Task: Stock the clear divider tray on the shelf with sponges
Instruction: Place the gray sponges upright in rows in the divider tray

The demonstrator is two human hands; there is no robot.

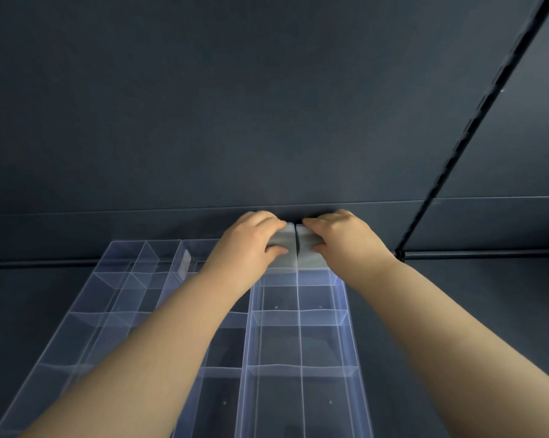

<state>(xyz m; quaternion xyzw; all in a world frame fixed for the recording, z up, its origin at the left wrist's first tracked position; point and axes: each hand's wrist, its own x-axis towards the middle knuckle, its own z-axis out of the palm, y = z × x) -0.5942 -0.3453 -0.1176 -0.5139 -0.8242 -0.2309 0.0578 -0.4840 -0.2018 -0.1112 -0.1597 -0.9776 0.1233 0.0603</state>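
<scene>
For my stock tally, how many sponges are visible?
2: left sponge in the left hand, right sponge in the right hand, side by side at the tray's far end; more may be hidden.

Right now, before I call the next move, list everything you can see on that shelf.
left sponge: one, pale grey, far end of the rightmost tray
right sponge: one, pale grey, beside it, narrow gap between
clear divider trays: at least two, transparent, side by side on the shelf
shelf: one, dark blue-grey, under the trays
slotted upright: one, black, right side
left grip: bare, holding the left sponge
right grip: bare, holding the right sponge
</scene>
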